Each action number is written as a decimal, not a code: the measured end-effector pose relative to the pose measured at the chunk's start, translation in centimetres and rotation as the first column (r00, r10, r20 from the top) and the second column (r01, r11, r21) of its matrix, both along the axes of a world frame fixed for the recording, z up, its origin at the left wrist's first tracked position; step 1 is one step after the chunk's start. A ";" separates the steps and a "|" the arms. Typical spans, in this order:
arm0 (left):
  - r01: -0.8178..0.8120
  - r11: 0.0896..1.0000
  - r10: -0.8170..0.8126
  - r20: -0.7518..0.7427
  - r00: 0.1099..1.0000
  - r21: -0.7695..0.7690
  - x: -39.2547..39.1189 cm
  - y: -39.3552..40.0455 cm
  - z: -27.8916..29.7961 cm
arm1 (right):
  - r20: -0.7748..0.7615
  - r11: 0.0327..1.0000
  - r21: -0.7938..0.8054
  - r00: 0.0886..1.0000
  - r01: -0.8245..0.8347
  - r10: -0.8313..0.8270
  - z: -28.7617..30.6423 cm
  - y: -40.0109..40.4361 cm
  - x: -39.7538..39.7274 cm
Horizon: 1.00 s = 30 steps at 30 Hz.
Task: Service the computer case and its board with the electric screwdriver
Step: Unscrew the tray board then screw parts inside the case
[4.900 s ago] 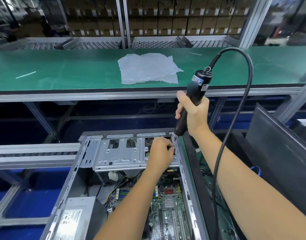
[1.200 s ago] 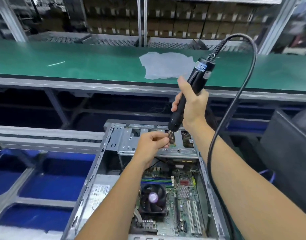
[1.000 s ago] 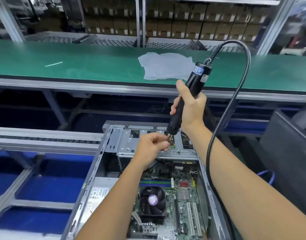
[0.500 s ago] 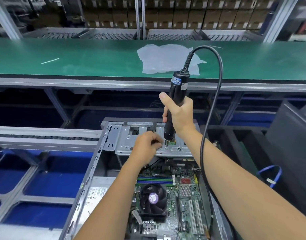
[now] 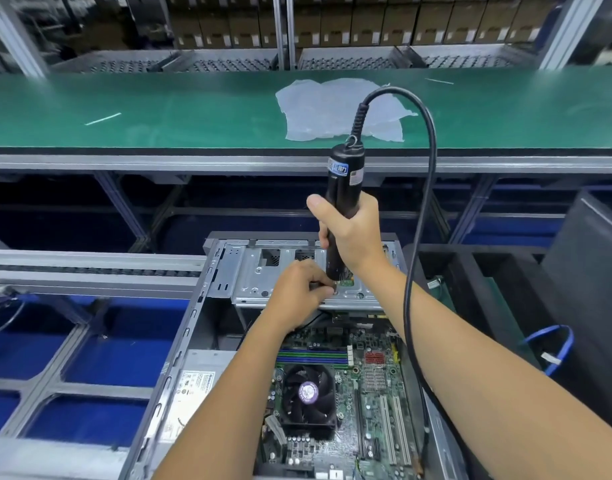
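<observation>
— While the tool stands upright, log item one?
— Electric screwdriver point(image 5: 342, 188): black, rigid barrel, cable point(image 5: 425, 188) arching from its top down past the right forearm. Right hand point(image 5: 353, 233) wrapped round the mid-barrel, thumb up along the side. Tip down at the drive cage point(image 5: 263, 278), just beside the left fingertips.
— Handling?
— Likely light but top-heavy; the stiff cable probably tugs sideways. Best grip is mid-barrel, as now.
— Item two?
— Computer case point(image 5: 207, 289): open sheet-metal chassis lying on the line, below the green bench point(image 5: 159, 109). Stiff, likely heavy, edges probably sharp; better braced by the frame than lifted.
— Left hand point(image 5: 297, 292)?
— Resting on the cage, fingers curled in a pinch at the bit; presumably a screw, too small to confirm.
— Item three?
— Board point(image 5: 377, 379), seated in the case floor with fan point(image 5: 309, 393) and slots. Fragile; a slipped bit could gouge it. Hold by edges only.
</observation>
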<state>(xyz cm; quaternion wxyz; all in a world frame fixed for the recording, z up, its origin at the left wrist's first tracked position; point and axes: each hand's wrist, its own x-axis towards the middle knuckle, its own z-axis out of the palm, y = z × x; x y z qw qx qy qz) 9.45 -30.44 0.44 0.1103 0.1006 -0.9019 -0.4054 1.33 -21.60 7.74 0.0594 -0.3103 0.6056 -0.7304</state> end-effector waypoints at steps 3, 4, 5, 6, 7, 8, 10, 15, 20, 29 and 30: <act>-0.004 0.999 0.004 0.009 1.000 0.045 0.2 -0.2 0.2 | -0.002 0.999 0.005 0.999 -0.035 0.035 -0.1 0.0 0.3; -0.008 0.998 0.007 0.011 1.000 0.059 0.2 -0.2 0.3 | 0.001 0.999 0.006 0.999 -0.043 0.043 -0.1 0.1 0.3; -0.011 0.997 0.010 0.010 1.000 0.070 0.3 -0.1 0.4 | 0.004 0.999 0.009 0.999 -0.051 0.051 -0.1 0.1 0.3; -0.013 0.997 0.013 0.008 1.000 0.078 0.3 -0.1 0.4 | 0.008 0.998 0.010 0.998 -0.059 0.059 -0.1 0.2 0.3; -0.015 0.997 0.014 0.008 1.000 0.079 0.4 0.0 0.5 | 0.012 0.998 0.009 0.998 -0.066 0.066 -0.1 0.3 0.3; -0.015 0.997 0.015 0.010 1.000 0.076 0.4 0.1 0.5 | 0.016 0.997 0.007 0.997 -0.075 0.075 -0.1 0.4 0.3; -0.023 0.997 0.022 0.008 1.000 0.080 0.4 0.2 0.6 | 0.015 0.995 -0.001 0.995 -0.100 0.100 0.0 0.6 0.2; -0.021 0.997 0.021 0.008 1.000 0.070 0.4 0.2 0.3 | 0.003 0.991 -0.001 0.991 -0.130 0.130 0.2 0.7 0.7; -0.002 0.999 0.003 0.017 1.000 -0.046 0.6 0.5 0.4 | 0.016 0.989 -0.128 0.997 -0.068 0.070 2.9 1.7 0.2; 0.181 0.969 -0.201 -0.110 0.973 -0.166 -4.0 11.8 3.8 | 0.128 0.989 -0.094 0.987 0.113 -0.100 3.7 12.9 -2.3; 0.220 0.963 -0.237 -0.102 0.966 -0.157 -4.5 13.5 4.1 | 0.135 0.988 -0.078 0.984 0.131 -0.120 3.7 14.5 -2.4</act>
